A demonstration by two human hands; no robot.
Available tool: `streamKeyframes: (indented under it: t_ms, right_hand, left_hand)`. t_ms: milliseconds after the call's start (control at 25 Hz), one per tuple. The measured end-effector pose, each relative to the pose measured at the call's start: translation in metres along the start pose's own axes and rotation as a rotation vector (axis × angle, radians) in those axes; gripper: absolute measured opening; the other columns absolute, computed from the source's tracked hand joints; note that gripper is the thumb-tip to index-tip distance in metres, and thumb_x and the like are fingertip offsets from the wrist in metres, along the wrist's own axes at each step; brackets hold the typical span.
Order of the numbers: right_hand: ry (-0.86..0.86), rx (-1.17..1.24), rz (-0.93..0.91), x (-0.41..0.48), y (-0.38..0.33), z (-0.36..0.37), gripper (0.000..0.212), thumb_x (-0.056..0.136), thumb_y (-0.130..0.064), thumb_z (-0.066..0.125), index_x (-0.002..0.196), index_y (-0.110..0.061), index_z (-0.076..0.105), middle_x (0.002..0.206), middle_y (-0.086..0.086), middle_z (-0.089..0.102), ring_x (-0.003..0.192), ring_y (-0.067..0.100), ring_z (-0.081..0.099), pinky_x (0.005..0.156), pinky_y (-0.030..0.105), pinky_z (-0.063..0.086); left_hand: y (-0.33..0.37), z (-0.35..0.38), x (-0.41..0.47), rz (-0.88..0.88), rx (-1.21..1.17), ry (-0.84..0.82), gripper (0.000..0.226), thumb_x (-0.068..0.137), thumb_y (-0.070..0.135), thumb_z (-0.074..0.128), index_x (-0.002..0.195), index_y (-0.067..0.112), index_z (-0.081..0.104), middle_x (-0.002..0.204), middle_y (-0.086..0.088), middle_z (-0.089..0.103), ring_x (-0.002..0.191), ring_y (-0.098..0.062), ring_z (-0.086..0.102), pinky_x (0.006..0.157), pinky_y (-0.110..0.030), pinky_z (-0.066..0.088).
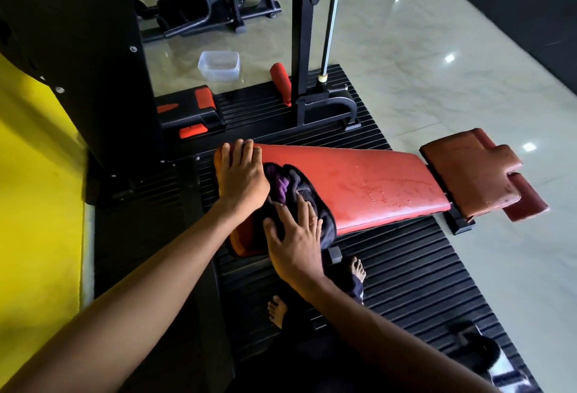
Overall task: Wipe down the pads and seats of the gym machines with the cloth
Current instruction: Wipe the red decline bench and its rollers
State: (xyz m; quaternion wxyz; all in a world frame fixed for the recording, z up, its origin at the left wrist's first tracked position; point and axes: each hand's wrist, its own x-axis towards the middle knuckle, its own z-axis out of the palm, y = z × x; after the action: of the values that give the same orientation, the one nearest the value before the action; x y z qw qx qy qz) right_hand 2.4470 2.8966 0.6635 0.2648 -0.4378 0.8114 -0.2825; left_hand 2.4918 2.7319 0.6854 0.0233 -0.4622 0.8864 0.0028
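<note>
Fingers [307,214] of my right hand [293,245] lie spread flat, pressing the dark cloth [299,192] onto the near end of the red bench pad [368,183]. My left hand [242,174] rests open beside it, fingertips curled over the pad's far edge. Damp streaks show further along the pad. My worry: the bunched cloth may skid on wet vinyl and skip patches, and the brown seat pad [471,167] looks untouched.

Both bare arms are stretched forward and down. The left hand [242,174] is laid flat, palm down, with the fingers bent over a far edge. The right hand [295,242] is spread open just beside it, fingers pressed down flat. Two bare feet are seen below the arms.
</note>
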Motion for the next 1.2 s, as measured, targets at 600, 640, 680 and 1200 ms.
streamKeyframes:
  t_ms: [600,640,680,1200]
  right_hand:
    - [0.055,0.496,0.281,-0.017,-0.027,0.024,0.045,0.101,-0.048,0.051,0.142,-0.035,0.037,0.163,-0.017,-0.005,0.154,0.019,-0.013,0.124,0.057,0.011]
    - [0.079,0.523,0.276,-0.015,-0.021,0.025,0.04,0.1,-0.049,0.051,0.136,-0.037,0.038,0.162,-0.018,-0.003,0.155,0.022,-0.008,0.123,0.058,0.019]
    - [0.112,0.527,0.279,-0.01,-0.012,0.025,0.036,0.099,-0.051,0.052,0.131,-0.039,0.041,0.162,-0.017,0.0,0.155,0.025,-0.001,0.12,0.058,0.025]
    - [0.126,0.195,0.562,0.097,0.09,-0.043,0.064,0.098,-0.05,0.049,0.156,-0.029,0.035,0.164,0.009,0.023,0.15,0.036,0.024,0.122,0.062,0.002]
  left_hand:
    - [0.0,0.024,-0.015,0.072,0.051,0.152,0.062,0.1,0.037,0.024,0.142,0.001,0.052,0.15,-0.022,0.046,0.143,-0.038,0.039,0.119,-0.057,0.018]
    - [0.0,0.024,-0.016,0.071,0.046,0.153,0.061,0.1,0.036,0.024,0.143,0.001,0.051,0.151,-0.022,0.045,0.144,-0.038,0.037,0.12,-0.056,0.016]
    - [0.001,0.024,-0.018,0.066,0.042,0.144,0.06,0.101,0.035,0.026,0.146,0.002,0.047,0.154,-0.021,0.042,0.147,-0.037,0.033,0.121,-0.054,0.011]
    - [0.01,0.02,-0.03,0.01,-0.006,0.132,0.055,0.102,0.031,0.045,0.151,0.007,0.04,0.16,-0.014,0.033,0.152,-0.031,0.021,0.121,-0.047,-0.007]
